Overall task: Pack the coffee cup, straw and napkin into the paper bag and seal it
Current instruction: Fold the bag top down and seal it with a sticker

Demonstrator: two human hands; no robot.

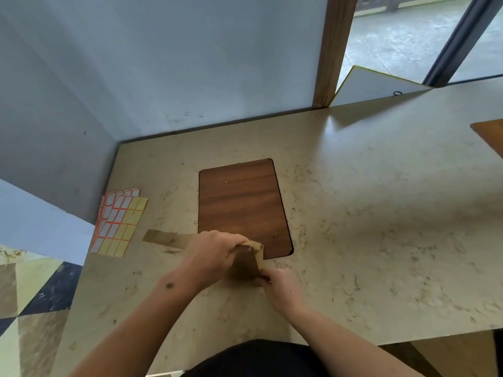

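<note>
A brown paper bag (246, 261) stands upright on the marbled counter (367, 227), near its front edge. My left hand (212, 254) grips the bag's folded top from the left. My right hand (280, 288) pinches the bag's lower right side. More brown paper (163, 238) lies flat on the counter to the left, partly behind my left hand. No coffee cup, straw or napkin shows anywhere; the bag's inside is hidden.
Sheets of red-edged and yellow sticker labels (117, 221) lie at the counter's left. A dark wooden panel (242, 205) is set into the counter behind the bag. Grey walls close the back and left. An orange board corner (490, 134) shows at far right.
</note>
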